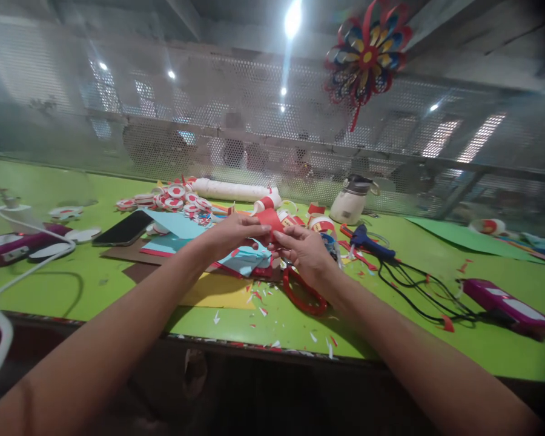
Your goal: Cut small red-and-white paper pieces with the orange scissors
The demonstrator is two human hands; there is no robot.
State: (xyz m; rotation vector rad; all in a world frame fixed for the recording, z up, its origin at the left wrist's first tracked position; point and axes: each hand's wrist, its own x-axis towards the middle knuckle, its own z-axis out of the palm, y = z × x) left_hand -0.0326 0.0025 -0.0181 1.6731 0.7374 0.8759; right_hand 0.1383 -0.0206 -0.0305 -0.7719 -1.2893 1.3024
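Note:
A piece of red paper (269, 220) is held up between both hands above the middle of the green table (154, 303). My left hand (236, 233) pinches its left side, and my right hand (302, 245) grips the right side, fingers closed. Under the hands lie sheets of light blue paper (175, 225) and yellow paper (222, 292). The red handle of a pair of scissors (305, 297) shows just below my right hand; its blades are hidden. Curled red and white paper strips (320, 224) sit right behind the hands.
A blue glue gun (371, 241) with black cable rests to the right, by a purple power strip (508, 303). A phone (123, 229), red-and-white discs (176, 192), a white roll (236, 190) and a jug (352, 200) stand around. A white cable (31, 272) crosses the left. Paper scraps litter the front.

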